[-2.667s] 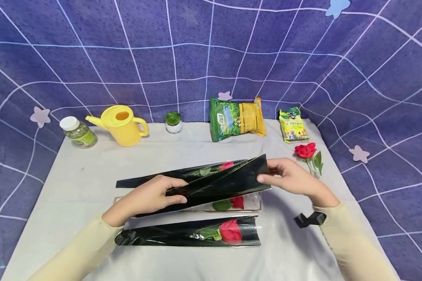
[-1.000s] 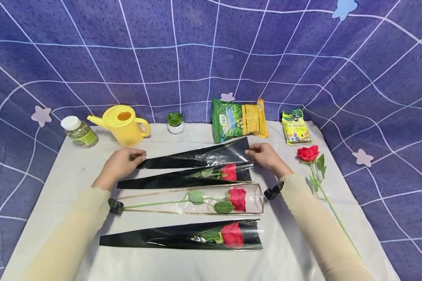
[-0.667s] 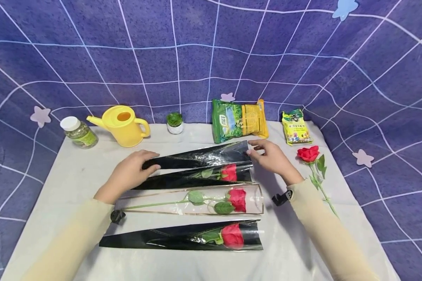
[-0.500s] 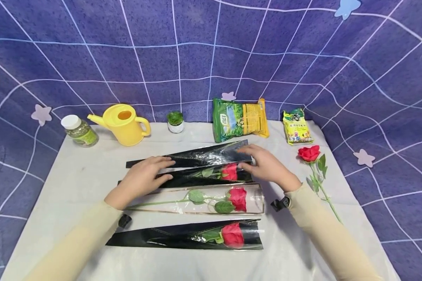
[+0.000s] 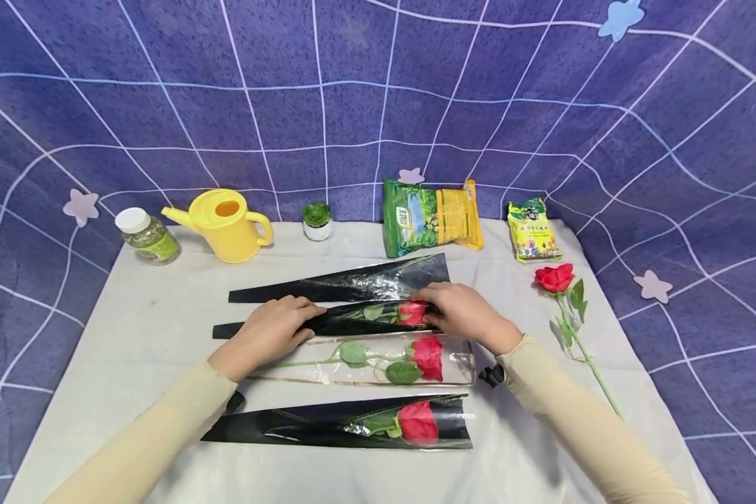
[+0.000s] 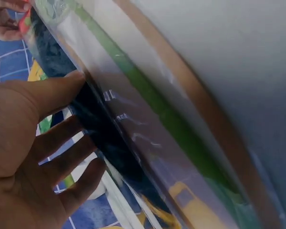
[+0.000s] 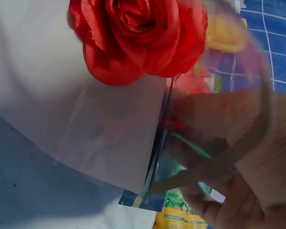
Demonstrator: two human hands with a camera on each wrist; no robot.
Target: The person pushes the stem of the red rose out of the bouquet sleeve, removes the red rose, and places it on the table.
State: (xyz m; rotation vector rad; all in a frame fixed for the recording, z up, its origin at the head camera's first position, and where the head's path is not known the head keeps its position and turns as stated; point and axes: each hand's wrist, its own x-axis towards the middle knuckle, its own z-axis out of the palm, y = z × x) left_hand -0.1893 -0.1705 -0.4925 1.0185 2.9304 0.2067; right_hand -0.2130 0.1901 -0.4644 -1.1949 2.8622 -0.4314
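Between my two hands, a rose in a black sleeve (image 5: 372,318) lies across the table, its red bloom to the right. My left hand (image 5: 271,329) grips its narrow part, thumb along the near edge and fingers over the far one, as the left wrist view shows. Around the bloom end, my right hand (image 5: 463,311) has its thumb and fingers on the sleeve. Just nearer lies a rose in a clear sleeve (image 5: 353,367); its red bloom (image 7: 133,38) fills the top of the right wrist view. Farther back is a black flower sleeve (image 5: 340,278) with no bloom showing.
Nearest me lies another rose in a black sleeve (image 5: 327,423). At right is a bare rose (image 5: 554,278). Along the back stand a jar (image 5: 151,238), a yellow watering can (image 5: 229,227), a small potted plant (image 5: 317,222), a green-yellow bag (image 5: 431,217) and a yellow packet (image 5: 534,231).
My hands set the back black sleeve down behind the row and let it go. Both then moved nearer me and inward, onto the black-sleeved rose in front of it.
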